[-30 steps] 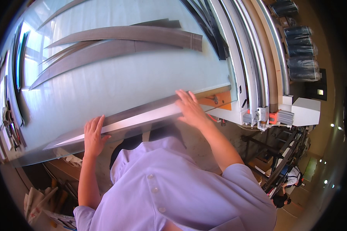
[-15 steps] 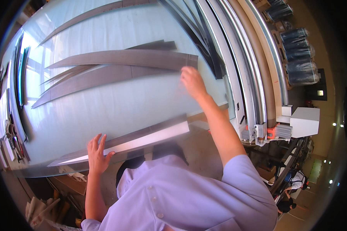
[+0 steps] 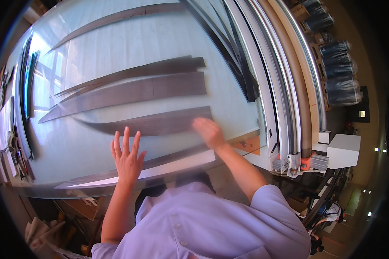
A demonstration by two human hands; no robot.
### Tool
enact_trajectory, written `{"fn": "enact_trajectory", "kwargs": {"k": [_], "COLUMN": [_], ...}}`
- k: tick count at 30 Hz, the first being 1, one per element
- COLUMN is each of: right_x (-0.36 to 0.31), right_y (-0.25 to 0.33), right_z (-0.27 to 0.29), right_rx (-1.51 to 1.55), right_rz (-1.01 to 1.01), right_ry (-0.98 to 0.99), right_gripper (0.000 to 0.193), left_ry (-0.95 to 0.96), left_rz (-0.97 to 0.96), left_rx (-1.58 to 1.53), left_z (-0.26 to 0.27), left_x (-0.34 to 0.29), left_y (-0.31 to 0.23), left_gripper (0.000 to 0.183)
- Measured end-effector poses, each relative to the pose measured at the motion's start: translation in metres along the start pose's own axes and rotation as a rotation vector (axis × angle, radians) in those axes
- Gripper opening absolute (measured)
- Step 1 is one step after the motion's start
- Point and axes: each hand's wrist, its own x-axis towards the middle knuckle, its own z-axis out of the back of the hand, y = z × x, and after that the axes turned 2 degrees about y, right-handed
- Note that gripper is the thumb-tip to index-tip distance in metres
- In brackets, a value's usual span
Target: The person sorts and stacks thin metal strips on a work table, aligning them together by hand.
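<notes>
Dark tapered strips [image 3: 155, 123], glossy cutting table [image 3: 229, 43], workshop

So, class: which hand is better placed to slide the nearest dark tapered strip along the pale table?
Probably the right hand: it lies at the wide end of the nearest dark strip. The left hand is spread flat just short of that strip, by the table's near edge.

Right hand [image 3: 208, 133] drawn back from far dark strips onto a third dark strip [image 3: 153, 124], newly laid nearer; left hand [image 3: 126, 156] moved up the worktop [image 3: 116, 47].
</notes>
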Motion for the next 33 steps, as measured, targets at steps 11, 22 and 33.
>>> {"fn": "enact_trajectory", "kwargs": {"k": [11,22,33], "right_x": [0.082,0.155,0.203], "right_y": [-0.081,-0.131,-0.174], "right_z": [0.001,0.005,-0.04], "right_rx": [0.049,0.059,0.219], "right_rz": [-0.206,-0.315,-0.312], "right_ry": [-0.09,0.275,0.284], "right_gripper": [0.01,0.017,0.009], "left_ry": [0.165,0.136,0.136], "left_rz": [0.123,0.121,0.142], "left_rx": [0.148,0.108,0.105], "left_z": [-0.029,-0.031,-0.031], "left_x": [0.005,0.002,0.006], "left_y": [0.032,0.017,0.012], "left_gripper": [0.057,0.057,0.059]}}
